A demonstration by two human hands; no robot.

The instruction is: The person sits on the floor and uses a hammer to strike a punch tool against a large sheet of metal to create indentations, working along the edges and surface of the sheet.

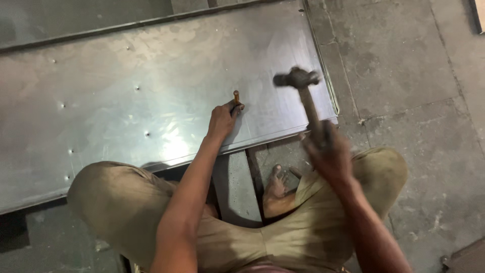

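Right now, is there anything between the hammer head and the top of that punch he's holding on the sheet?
Nothing visible. The hammer is raised in the right hand, right of the punch. The left hand grips the punch lower down, leaving its top bare above the metal sheet.

One hammer (301, 88), one punch (236, 97), one large metal sheet (151, 86) showing about seven small punched dimples, two hands, one bare foot (276, 183).
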